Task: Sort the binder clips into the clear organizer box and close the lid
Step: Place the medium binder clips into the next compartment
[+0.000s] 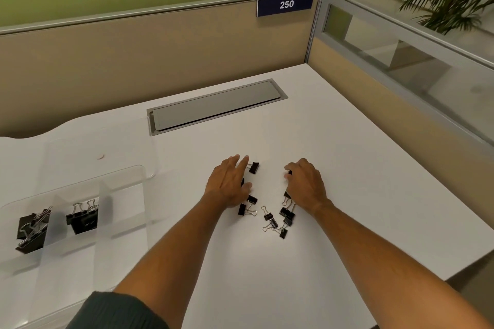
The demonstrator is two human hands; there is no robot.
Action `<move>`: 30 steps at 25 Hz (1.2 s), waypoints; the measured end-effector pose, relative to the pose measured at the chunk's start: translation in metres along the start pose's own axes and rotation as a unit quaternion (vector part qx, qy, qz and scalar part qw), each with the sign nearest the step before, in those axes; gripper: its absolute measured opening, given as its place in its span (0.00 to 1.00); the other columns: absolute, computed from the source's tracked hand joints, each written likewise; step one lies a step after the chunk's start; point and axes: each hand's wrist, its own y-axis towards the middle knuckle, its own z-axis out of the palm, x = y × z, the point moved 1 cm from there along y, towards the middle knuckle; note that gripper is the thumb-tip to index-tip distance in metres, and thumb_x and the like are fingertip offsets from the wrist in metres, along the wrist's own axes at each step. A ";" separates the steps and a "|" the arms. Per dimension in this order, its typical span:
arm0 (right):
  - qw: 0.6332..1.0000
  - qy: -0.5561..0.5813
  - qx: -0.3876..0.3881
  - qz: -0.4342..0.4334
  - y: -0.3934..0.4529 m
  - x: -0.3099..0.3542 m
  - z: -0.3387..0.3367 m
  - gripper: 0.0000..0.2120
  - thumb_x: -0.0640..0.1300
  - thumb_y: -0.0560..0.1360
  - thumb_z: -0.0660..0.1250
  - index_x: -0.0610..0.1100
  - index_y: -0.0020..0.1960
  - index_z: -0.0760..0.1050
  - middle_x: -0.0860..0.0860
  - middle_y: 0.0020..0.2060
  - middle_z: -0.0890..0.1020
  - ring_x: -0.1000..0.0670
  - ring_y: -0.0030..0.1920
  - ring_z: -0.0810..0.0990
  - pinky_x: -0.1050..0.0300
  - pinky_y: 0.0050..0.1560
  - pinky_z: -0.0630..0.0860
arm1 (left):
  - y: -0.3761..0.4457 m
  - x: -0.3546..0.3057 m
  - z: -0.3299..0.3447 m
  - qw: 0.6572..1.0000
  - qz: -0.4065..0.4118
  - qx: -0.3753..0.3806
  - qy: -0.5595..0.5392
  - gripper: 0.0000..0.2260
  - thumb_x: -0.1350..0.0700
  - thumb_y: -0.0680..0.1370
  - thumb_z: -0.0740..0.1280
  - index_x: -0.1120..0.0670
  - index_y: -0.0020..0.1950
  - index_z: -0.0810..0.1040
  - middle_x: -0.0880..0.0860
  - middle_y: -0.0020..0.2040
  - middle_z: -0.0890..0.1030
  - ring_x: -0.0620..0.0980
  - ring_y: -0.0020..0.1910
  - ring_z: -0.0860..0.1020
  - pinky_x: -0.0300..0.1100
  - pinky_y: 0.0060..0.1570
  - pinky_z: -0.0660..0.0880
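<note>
White desk (334, 168) bears small black binder clips (275, 219).

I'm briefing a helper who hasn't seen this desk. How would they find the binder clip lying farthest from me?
Start at the grey cable hatch set into the white desk, then come toward the two hands. Just past the left hand's fingertips lies one black binder clip. It sits alone, beyond the cluster of loose clips nearer the wrists.

Bare desk (334, 168) beyond scattered clips (275, 222).
</note>
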 end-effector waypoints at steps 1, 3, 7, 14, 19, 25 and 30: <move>1.000 0.013 -0.013 0.000 0.000 -0.001 -0.003 0.13 0.36 0.76 0.63 0.41 0.60 0.77 0.43 0.55 0.77 0.43 0.52 0.78 0.49 0.56 0.74 | 0.006 -0.003 0.000 1.000 0.014 0.002 0.004 0.31 0.47 0.80 0.60 0.50 0.79 0.50 0.54 0.79 0.54 0.54 0.77 0.55 0.49 0.73 0.57; 0.999 0.033 -0.033 0.003 0.000 -0.003 -0.009 0.14 0.33 0.75 0.64 0.39 0.60 0.77 0.42 0.55 0.76 0.42 0.49 0.80 0.47 0.55 0.76 | 0.018 -0.010 0.001 0.999 0.048 0.013 0.015 0.30 0.51 0.80 0.60 0.49 0.79 0.50 0.53 0.79 0.54 0.54 0.77 0.55 0.50 0.73 0.59; 0.997 0.055 -0.049 0.020 -0.004 -0.013 -0.015 0.17 0.28 0.73 0.63 0.37 0.60 0.77 0.43 0.54 0.74 0.44 0.49 0.81 0.47 0.55 0.77 | 0.036 -0.018 0.009 0.994 0.078 0.066 0.050 0.29 0.59 0.80 0.60 0.50 0.79 0.52 0.51 0.80 0.52 0.54 0.76 0.57 0.50 0.69 0.65; 0.996 0.064 -0.029 0.047 -0.015 -0.027 -0.024 0.12 0.31 0.75 0.58 0.38 0.54 0.76 0.42 0.51 0.70 0.44 0.48 0.74 0.58 0.47 0.71 | 0.039 -0.019 0.021 0.993 0.096 0.002 0.064 0.09 0.67 0.76 0.64 0.57 0.54 0.76 0.54 0.53 0.76 0.56 0.54 0.74 0.47 0.44 0.76; 0.995 0.064 -0.043 0.061 -0.019 -0.029 -0.018 0.08 0.42 0.80 0.57 0.38 0.48 0.72 0.41 0.47 0.73 0.46 0.46 0.71 0.50 0.49 0.74 | 0.035 -0.022 0.011 0.992 0.107 -0.019 0.066 0.07 0.67 0.76 0.63 0.59 0.51 0.78 0.56 0.51 0.77 0.57 0.51 0.74 0.47 0.44 0.73; 0.998 0.021 -0.010 0.065 -0.026 -0.024 -0.020 0.13 0.51 0.81 0.54 0.43 0.44 0.66 0.45 0.37 0.78 0.42 0.39 0.76 0.50 0.42 0.74 | 0.023 -0.024 -0.006 0.992 0.105 -0.068 0.009 0.15 0.54 0.81 0.62 0.60 0.65 0.75 0.57 0.59 0.75 0.58 0.53 0.76 0.50 0.53 0.74; 0.997 0.014 0.037 0.062 -0.032 -0.026 -0.023 0.12 0.36 0.76 0.57 0.44 0.58 0.71 0.44 0.51 0.82 0.39 0.50 0.79 0.50 0.48 0.75 | 0.004 -0.026 -0.004 0.995 0.040 -0.038 -0.087 0.14 0.51 0.77 0.67 0.59 0.58 0.78 0.56 0.53 0.73 0.57 0.47 0.77 0.47 0.47 0.75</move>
